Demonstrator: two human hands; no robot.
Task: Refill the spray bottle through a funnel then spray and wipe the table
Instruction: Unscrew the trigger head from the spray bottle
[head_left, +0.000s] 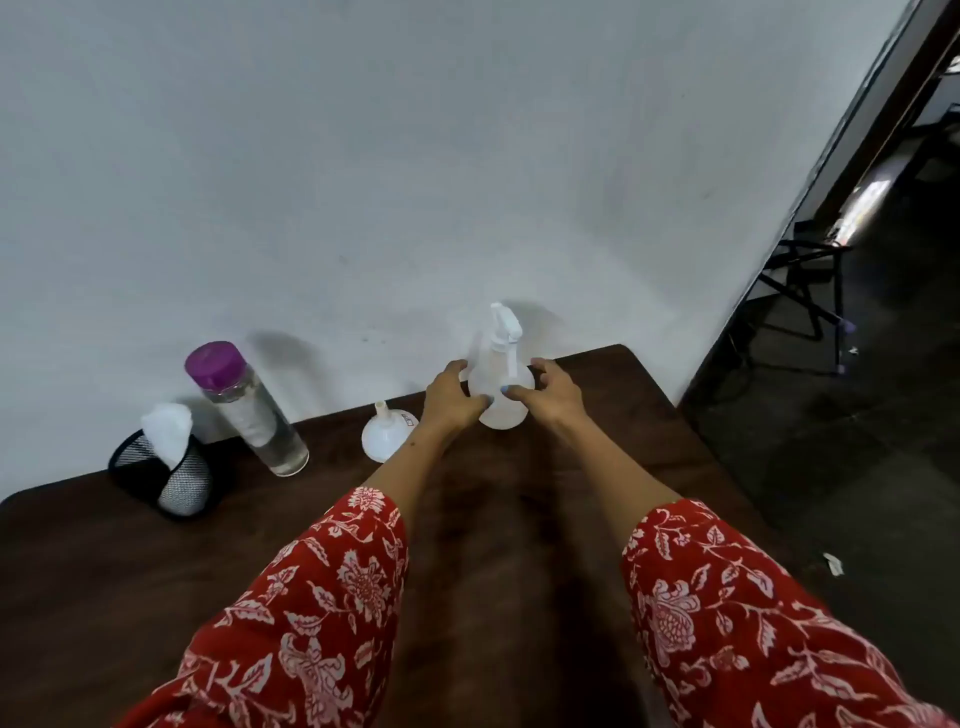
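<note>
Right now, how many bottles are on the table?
2. The spray bottle stands near the wall between both hands; the purple-capped bottle stands to its left, beside the mesh holder. None looks hidden.

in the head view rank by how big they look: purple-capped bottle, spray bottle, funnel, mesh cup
1. purple-capped bottle, the longest.
2. spray bottle and mesh cup: too alike to rank; the hands hide part of the spray bottle, and the cup stands nearer the camera.
3. funnel, clearly the smallest.

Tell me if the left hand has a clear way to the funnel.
Probably yes. The funnel sits on the table just left of the left hand, nothing between them. That hand now grips the spray bottle and must let go first.
</note>
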